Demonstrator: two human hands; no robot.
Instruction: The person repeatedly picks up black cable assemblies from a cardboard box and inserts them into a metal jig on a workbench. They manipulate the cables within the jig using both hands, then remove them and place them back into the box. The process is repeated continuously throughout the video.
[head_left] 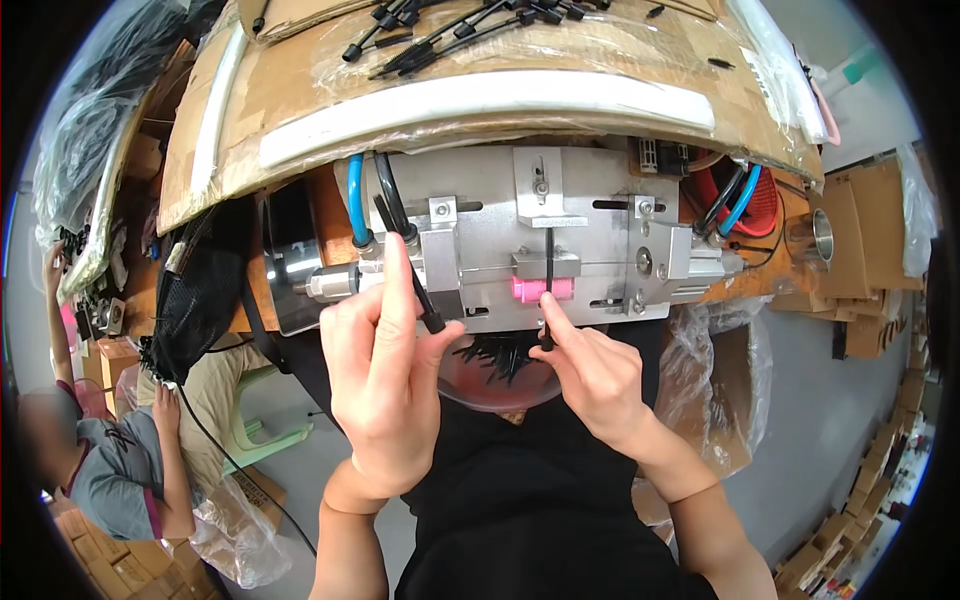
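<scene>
My left hand pinches a slim black wand with a thicker lower end, its index finger stretched upward along it. Beside that hand stands the left metal block of a steel fixture. My right hand closes its thumb and index finger on the lower end of a second black wand. This one stands upright in the picture across the small metal holder and a pink block, its upper end below an angled metal bracket. My fingers partly hide both lower ends.
A plastic bowl with several black pieces sits by my lap. Several black wands lie on the cardboard shelf above the fixture. Blue hoses flank it. A metal cup stands right; a co-worker is at left.
</scene>
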